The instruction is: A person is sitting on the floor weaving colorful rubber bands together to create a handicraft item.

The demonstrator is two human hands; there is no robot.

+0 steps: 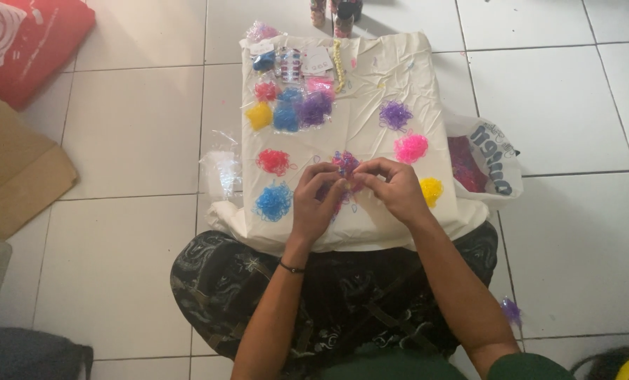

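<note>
A: White tile floor (131,134), cream cloth (370,84) spread on it with little heaps of coloured bands.

B: And the hands?

A: Left hand (313,204) and right hand (393,186) meet over the mixed heap (345,163) at the cloth's near middle. Fingers (328,184) of both are pinched nearly closed on something tiny, likely a band, too small to tell. Blue heap (273,201) sits left, yellow heap (431,190) right.

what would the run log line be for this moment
left hand: pinching small bands | right hand: pinching same bands | mixed band pile: under fingers | cream cloth: on tiled floor
</note>
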